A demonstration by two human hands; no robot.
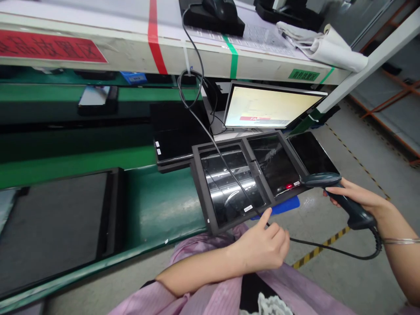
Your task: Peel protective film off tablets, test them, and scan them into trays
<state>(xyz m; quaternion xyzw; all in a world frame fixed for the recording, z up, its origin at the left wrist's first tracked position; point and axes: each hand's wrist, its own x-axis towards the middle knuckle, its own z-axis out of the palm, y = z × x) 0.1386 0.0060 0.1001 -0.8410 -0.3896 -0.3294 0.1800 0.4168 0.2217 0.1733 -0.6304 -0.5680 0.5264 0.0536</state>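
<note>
My right hand (359, 195) is wrapped round the handle of a dark barcode scanner (341, 197), held over the tray's right end. The scanner's red light falls beside a small white label on the right screen panel (275, 164). My left hand (262, 245) is at the tray's near edge, index finger stretched out and the other fingers curled about the scanner cable (328, 250). A black foam tray (204, 192) holds that panel and a shiny left panel (231, 183), also labelled. The cable crosses over the left panel.
A lit monitor (269, 105) stands behind the tray, beneath a shelf (124, 48) bearing a black mouse (221, 9). Another dark panel (313, 153) lies at the right. Stacked black panels (179, 131) and a large foam tray (62, 218) sit left along the green bench (157, 201).
</note>
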